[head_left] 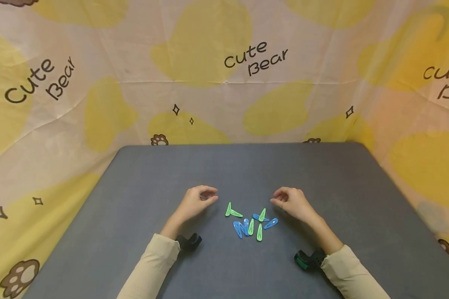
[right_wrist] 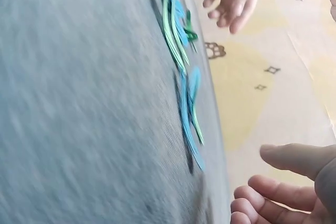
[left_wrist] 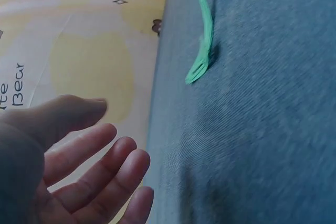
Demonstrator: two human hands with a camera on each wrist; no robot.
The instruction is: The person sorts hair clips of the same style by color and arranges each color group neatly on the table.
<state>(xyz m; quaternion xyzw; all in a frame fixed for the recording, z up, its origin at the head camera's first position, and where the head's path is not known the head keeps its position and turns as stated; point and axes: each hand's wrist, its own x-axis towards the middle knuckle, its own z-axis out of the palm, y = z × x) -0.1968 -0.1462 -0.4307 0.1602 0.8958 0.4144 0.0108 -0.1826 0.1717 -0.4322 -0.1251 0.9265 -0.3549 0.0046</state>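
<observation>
Your left hand and right hand flank the clips, touching none; each grip is bare, fingers loosely bent, thumb apart from fingertips. Presumably held so to keep the clips within reach of both. Lime-green, teardrop-shaped snap clips and blue, teardrop-shaped snap clips lie between and nearer you on the dark grey, fabric-textured table, some overlapping, seemingly scattered unsorted. Bunched blue ones defy a sure count; your left wrist view crops them.
</observation>
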